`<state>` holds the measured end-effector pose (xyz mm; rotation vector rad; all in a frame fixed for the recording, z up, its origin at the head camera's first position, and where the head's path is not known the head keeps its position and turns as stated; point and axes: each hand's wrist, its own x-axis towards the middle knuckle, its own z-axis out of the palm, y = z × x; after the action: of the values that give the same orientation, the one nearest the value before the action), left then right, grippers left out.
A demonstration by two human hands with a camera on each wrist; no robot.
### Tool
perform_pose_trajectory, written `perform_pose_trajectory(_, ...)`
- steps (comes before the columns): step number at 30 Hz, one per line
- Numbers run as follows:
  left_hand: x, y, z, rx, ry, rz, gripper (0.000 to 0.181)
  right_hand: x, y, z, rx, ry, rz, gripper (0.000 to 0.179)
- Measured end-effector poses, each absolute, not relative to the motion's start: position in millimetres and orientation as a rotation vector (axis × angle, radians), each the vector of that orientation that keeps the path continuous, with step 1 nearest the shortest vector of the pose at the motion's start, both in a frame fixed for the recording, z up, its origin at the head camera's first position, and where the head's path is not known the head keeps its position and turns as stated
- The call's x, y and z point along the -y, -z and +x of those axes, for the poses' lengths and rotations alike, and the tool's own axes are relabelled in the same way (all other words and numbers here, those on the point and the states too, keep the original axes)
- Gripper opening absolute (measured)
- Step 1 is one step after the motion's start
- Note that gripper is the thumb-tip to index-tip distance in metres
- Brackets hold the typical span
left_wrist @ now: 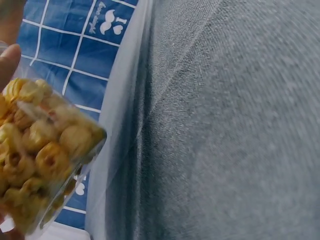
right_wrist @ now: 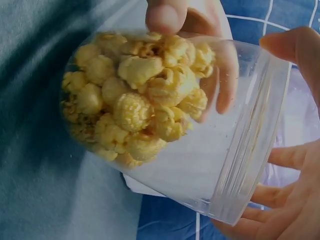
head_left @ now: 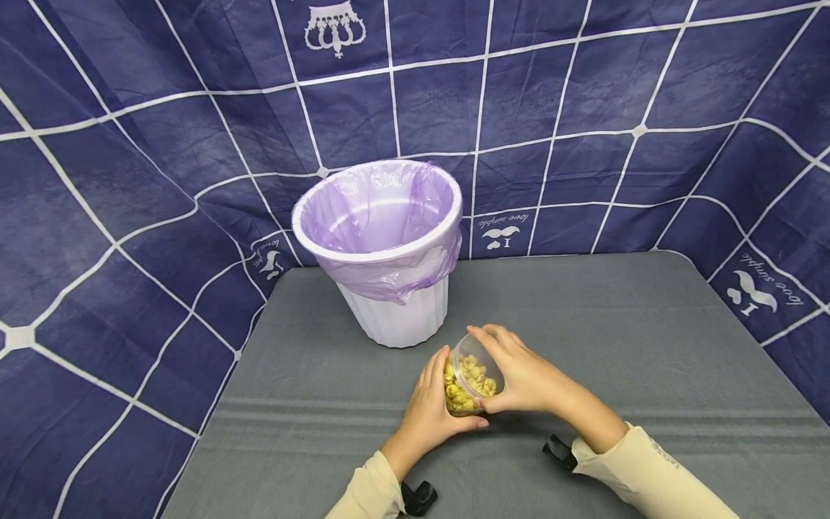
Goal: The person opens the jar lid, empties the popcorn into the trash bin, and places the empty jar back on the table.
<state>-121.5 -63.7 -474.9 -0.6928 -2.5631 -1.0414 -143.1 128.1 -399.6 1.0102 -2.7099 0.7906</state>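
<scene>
Tilted between both hands is a clear plastic jar (head_left: 459,395), partly filled with yellow popcorn (right_wrist: 132,107). My left hand (head_left: 424,404) grips the body of the jar; in the right wrist view its thumb lies on one side and its fingers show through the clear wall. My right hand (head_left: 532,371) has thumb and fingers spread around the clear lid (right_wrist: 252,135) end. In the left wrist view only part of the jar (left_wrist: 45,155) shows at the left edge, with a thumb beside it.
A white bin (head_left: 402,313) with a purple plastic liner (head_left: 415,270) stands behind and left of the hands. A grey cloth (head_left: 616,324) covers the table. Blue grid-patterned fabric (head_left: 551,86) hangs around the back and sides.
</scene>
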Motion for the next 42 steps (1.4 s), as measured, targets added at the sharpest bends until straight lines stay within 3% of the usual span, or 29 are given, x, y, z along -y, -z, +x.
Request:
perform_pose_trajectory(13,66.0,467.2,-130.1,2.368,0.782,-0.748,0.108,-124.8,401.1,-134.7,2.64,-0.875,0.943,0.106)
perform_pose_trajectory(21,72.0,458.4,-135.6,2.362,0.687,-0.823,0.104,-127.4,404.1,-136.2,2.6,-0.891,1.005,0.1)
perform_pose_trajectory(36,79.3,450.5,-138.2,2.37,0.621,-0.886,0.103,-128.1,410.4,-137.8,2.549,-0.828,1.078,0.104)
perform_pose_trajectory(42,83.5,448.7,-135.2,2.554,0.701,-0.929,0.103,-127.5,410.1,-134.7,2.508,-0.701,1.225,0.098)
